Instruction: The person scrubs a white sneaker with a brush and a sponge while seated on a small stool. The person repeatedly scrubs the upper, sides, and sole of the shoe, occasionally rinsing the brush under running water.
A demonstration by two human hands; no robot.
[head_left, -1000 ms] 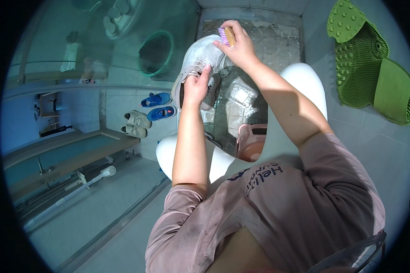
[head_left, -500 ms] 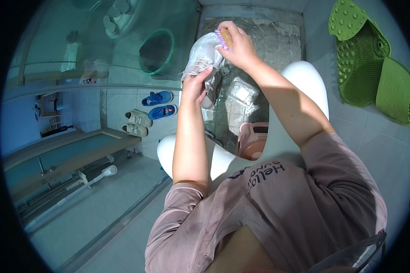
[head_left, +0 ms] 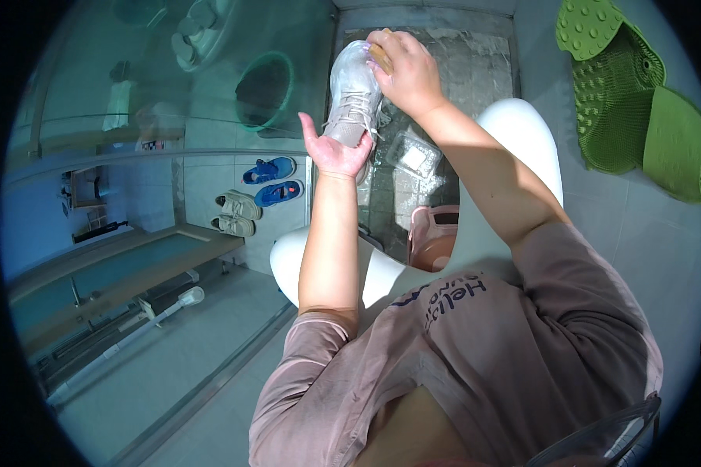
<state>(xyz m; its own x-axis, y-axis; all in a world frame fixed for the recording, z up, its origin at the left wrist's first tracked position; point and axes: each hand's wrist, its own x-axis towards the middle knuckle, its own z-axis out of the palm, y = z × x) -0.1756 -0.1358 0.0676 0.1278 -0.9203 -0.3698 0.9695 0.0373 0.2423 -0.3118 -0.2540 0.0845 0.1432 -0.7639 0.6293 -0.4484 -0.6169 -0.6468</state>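
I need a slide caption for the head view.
Right hand holds a brush at the toe of a pale laced shoe; left hand, thumb spread, at the heel.

This looks like a home bathroom's shower area: a glass partition (head_left: 308, 39) borders a wet grey floor (head_left: 475, 82), with pale tiles (head_left: 592, 233) alongside, a pink basin (head_left: 420, 227) and a knobbly green mat (head_left: 611, 93).

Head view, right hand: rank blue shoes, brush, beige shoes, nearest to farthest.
From the right hand, by the head view:
1. Brush: gripped in the fingers.
2. Blue shoes: on the floor, to the hand's left and lower in the picture.
3. Beige shoes: same side, just beyond the blue pair, lower left of it.
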